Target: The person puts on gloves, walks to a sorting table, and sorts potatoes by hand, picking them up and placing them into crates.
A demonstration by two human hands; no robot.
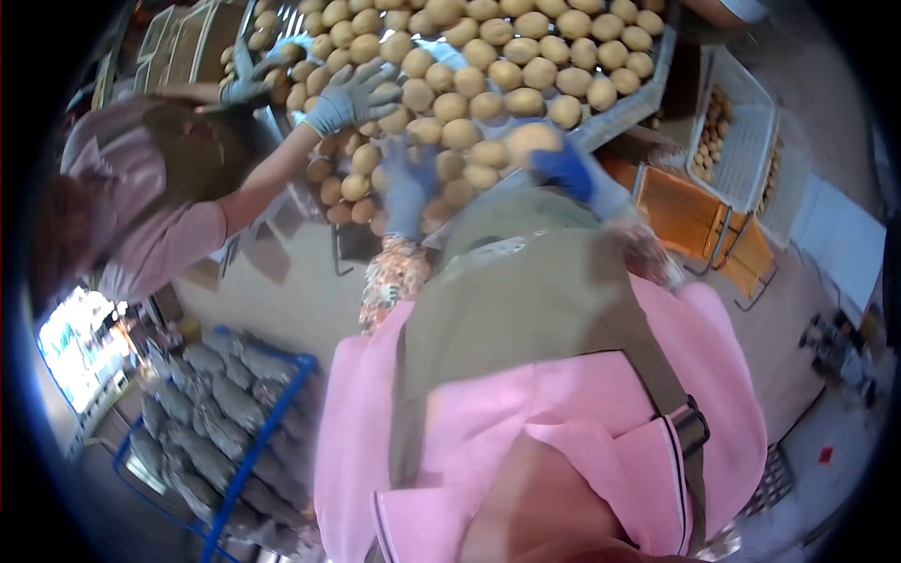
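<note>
Olive apron (526,291) nearest; L hand (408,192) lay spread on potatoes (488,66), R hand (568,169) grip blurred, cannot tell.

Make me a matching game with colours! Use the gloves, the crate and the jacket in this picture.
Things:
1. glove on the right hand
2. co-worker's gloves
3. crate
4. jacket

Colours:
A. white
B. pink
C. bright blue
D. grey

Pairs: 1-C, 2-D, 3-A, 4-B.
</note>
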